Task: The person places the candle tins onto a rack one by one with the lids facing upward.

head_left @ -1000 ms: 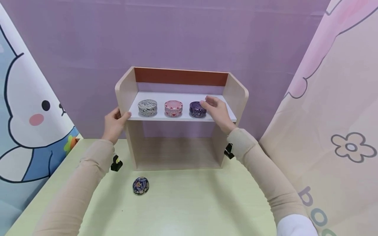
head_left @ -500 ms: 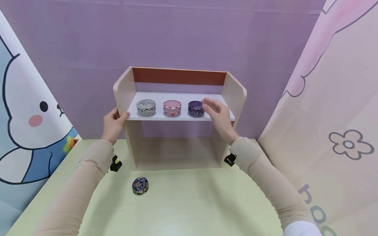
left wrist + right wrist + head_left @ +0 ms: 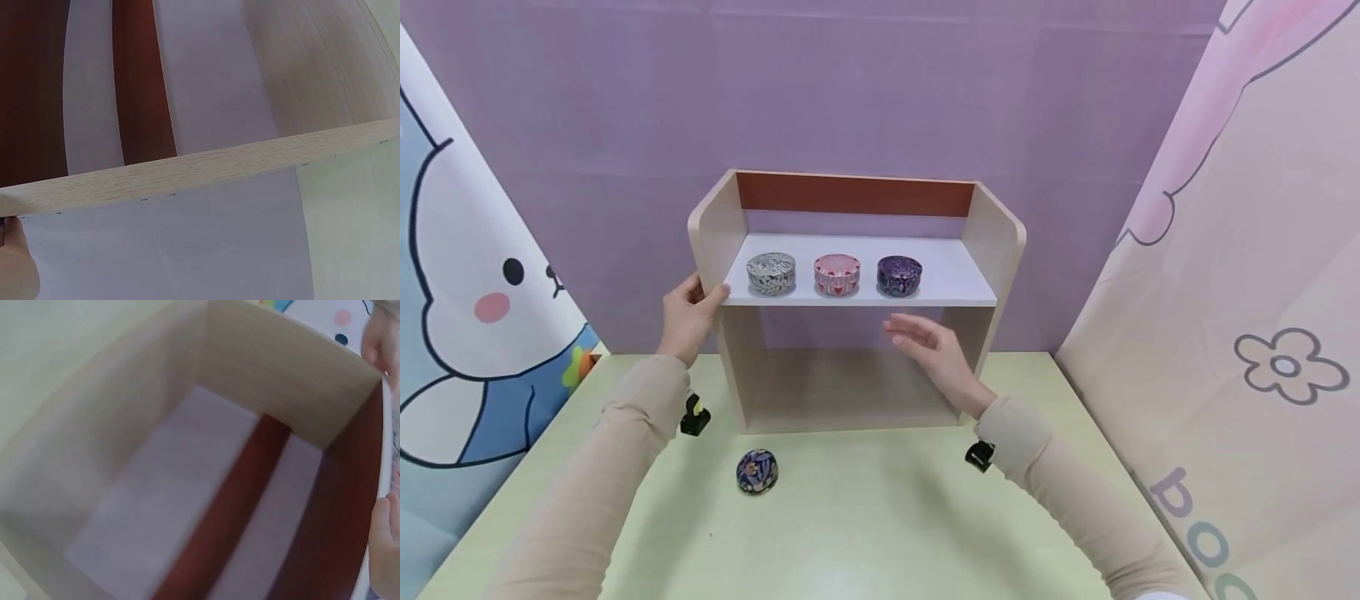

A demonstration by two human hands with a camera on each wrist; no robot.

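My left hand point(image 3: 688, 317) grips the left side panel of a small wooden shelf point(image 3: 857, 196), thumb in front and the other fingers behind it. In the left wrist view only part of that hand point(image 3: 15, 262) shows at the panel's edge. On the white upper board stand three round tins in a row: a black-and-white one point(image 3: 771, 274), a pink one point(image 3: 837, 275) and a dark purple one point(image 3: 899, 276). My right hand point(image 3: 936, 354) holds nothing, fingers loosely extended, in front of the lower compartment. A dark blue floral tin point(image 3: 757, 472) lies on the table before the shelf.
The shelf stands on a pale green table point(image 3: 820, 533) against a purple backdrop point(image 3: 865, 92). Printed cloths hang at both sides, a cartoon figure point(image 3: 482, 250) left and a flower point(image 3: 1291, 367) right. Reddish-brown strips point(image 3: 225, 500) cross the shelf's back.
My right hand has left the side of the purple tin and come down below the board's front edge. The three tins keep their places, and my left hand stays on the side panel.
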